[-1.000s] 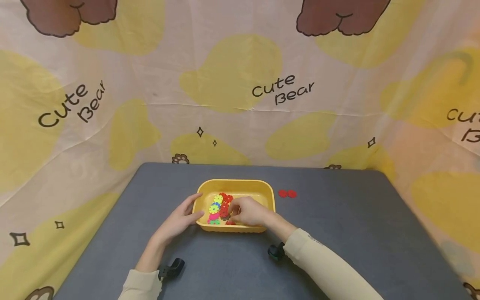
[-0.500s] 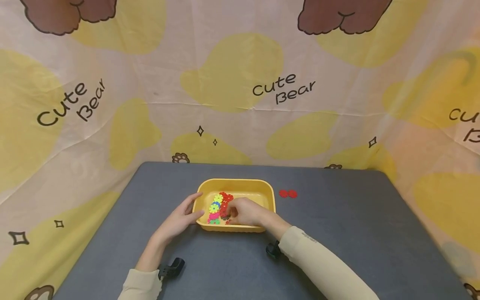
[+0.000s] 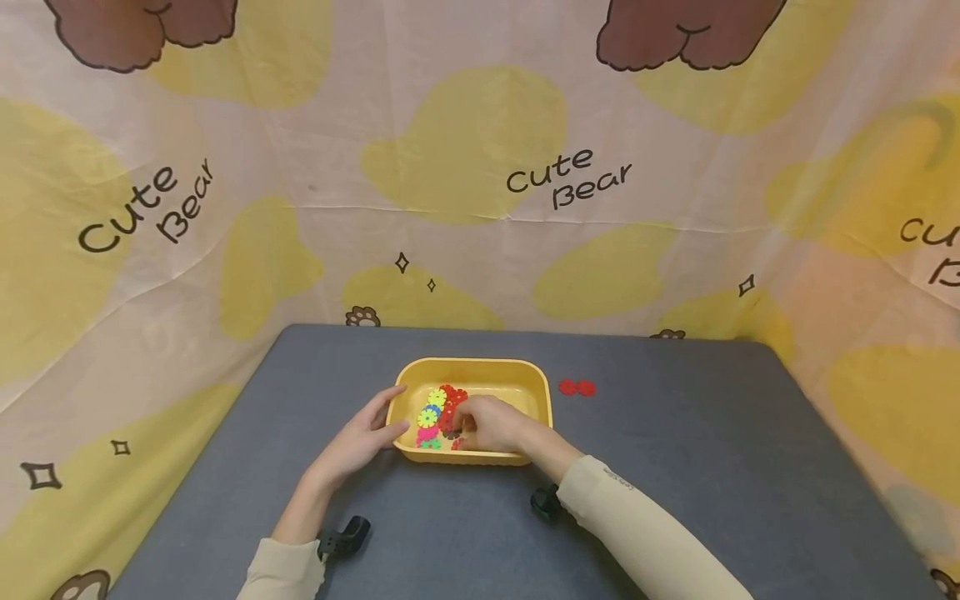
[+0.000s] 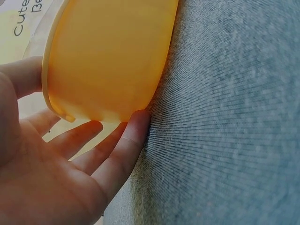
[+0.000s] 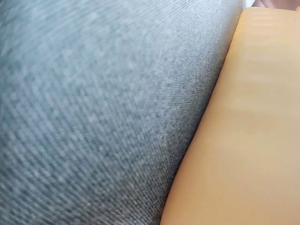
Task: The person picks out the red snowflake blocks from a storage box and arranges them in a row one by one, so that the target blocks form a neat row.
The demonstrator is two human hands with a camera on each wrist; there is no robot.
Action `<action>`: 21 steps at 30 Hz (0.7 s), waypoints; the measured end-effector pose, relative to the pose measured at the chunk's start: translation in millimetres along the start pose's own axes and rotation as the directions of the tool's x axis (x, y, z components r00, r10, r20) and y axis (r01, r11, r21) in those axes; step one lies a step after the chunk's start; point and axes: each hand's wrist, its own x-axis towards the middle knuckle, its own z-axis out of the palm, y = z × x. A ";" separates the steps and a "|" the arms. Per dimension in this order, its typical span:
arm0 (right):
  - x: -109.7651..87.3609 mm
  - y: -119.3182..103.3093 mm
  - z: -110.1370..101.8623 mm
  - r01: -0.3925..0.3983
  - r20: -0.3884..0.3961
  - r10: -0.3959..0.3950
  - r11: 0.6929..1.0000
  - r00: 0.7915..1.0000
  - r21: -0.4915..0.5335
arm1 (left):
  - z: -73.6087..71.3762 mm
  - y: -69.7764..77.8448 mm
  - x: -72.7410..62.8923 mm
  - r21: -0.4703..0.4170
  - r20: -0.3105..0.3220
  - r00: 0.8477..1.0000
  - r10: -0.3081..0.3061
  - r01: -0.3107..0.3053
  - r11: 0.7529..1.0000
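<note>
A yellow plastic basin [image 3: 517, 383] sits on the table, with several small toothed snowflake discs inside its left half. Among them are red discs [image 3: 452, 408], yellow discs [image 3: 427, 417], a pink disc [image 3: 427, 433] and a green disc [image 3: 430, 444]. My left hand [image 3: 365, 432] grips the basin's left end; in the left wrist view the thumb [image 4: 28, 75] is over the rim, fingers against the outer wall. Inside the basin, my right hand [image 3: 492, 422] bends its fingers down at the discs' right edge. Its fingertips are hidden, so I cannot tell whether they pinch a disc.
Two red discs, joined side by side [image 3: 577, 387], lie on the grey cloth-covered table [image 3: 675, 467], right of the basin. A printed fabric backdrop [image 3: 465, 167] rises behind the table and along both sides. Black wrist cameras are strapped near both sleeves.
The right hand has dipped slightly into the basin, its fingers more tucked, and the right forearm has shifted a little left. The left hand and basin stay in place.
</note>
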 end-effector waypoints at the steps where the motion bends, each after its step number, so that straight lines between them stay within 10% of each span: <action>1: 0.1 -0.2 0.2 0.006 0.003 -0.006 1.000 1.000 -0.005 | -0.1 0.0 -0.2 0.001 0.001 1.000 -0.003 0.003 1.000; 21: -1.9 -0.2 -0.2 -0.026 -0.029 0.026 0.999 0.999 0.026 | -0.1 2.9 -3.5 -0.010 0.000 1.000 0.014 -0.014 1.000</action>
